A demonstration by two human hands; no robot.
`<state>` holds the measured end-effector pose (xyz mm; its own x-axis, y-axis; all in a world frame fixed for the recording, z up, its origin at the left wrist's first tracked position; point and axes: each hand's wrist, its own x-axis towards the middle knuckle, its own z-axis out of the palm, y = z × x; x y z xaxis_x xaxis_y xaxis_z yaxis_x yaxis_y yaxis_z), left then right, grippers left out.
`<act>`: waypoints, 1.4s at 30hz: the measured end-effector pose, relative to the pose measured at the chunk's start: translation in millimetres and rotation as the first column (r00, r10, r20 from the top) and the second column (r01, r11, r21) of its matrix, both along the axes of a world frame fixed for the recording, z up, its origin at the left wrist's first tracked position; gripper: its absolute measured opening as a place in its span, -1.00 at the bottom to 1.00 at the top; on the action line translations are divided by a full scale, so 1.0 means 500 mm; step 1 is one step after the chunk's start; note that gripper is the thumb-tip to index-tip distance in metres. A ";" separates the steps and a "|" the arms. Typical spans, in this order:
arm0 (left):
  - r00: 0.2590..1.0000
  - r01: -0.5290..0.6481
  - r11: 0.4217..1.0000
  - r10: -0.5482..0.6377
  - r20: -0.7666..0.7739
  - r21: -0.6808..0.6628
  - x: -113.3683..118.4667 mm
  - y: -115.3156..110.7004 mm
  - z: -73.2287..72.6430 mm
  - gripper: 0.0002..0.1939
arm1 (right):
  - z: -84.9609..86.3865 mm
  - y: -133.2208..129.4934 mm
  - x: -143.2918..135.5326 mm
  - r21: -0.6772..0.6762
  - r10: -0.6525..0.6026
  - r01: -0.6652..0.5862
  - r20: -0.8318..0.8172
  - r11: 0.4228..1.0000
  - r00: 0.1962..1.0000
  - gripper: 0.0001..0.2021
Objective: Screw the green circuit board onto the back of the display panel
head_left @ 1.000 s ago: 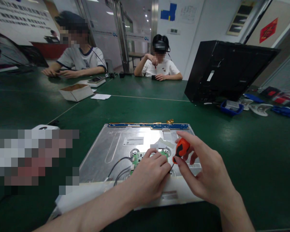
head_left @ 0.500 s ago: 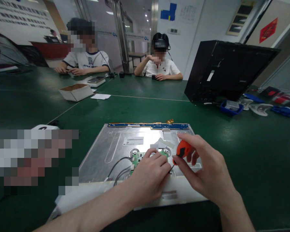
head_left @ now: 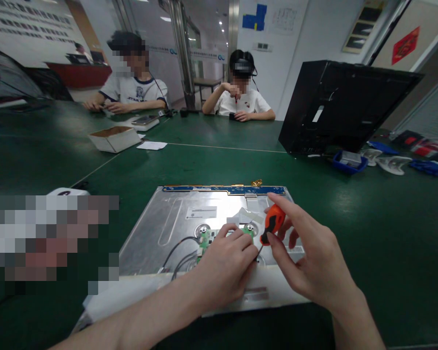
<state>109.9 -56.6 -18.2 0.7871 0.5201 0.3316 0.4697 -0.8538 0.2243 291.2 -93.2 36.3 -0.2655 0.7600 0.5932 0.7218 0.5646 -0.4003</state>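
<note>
A flat metal display panel [head_left: 149,243] lies back-up on the table, with a blue circuit strip [head_left: 200,189] along its far edge. On its middle sits a small green circuit board [head_left: 205,237] with dark cables, partly covered by my left hand [head_left: 228,260]. The left fingers are curled together over the board; what they pinch is hidden. My right hand [head_left: 310,253] holds an orange and black screwdriver [head_left: 274,221] by its handle between thumb and fingers. The tool leans, its thin shaft running down to my left fingertips, which hide the tip.
Behind the panel stand a white box [head_left: 115,141] and, at right, a large black casing [head_left: 343,107]. A blue tray [head_left: 350,163] and blue gloves [head_left: 430,167] lie beside the casing. Two people sit across the green table [head_left: 211,160]. A blurred-out patch covers the left.
The screwdriver handle has turned and tipped more upright between my right fingers, and my right index finger has lifted slightly. My left hand stays in place.
</note>
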 end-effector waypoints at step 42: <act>1.000 -0.007 1.000 0.007 0.000 0.009 0.001 -0.001 0.000 -0.90 | 0.001 -0.002 0.003 0.003 0.033 -0.033 -0.015 0.999 0.999 -0.48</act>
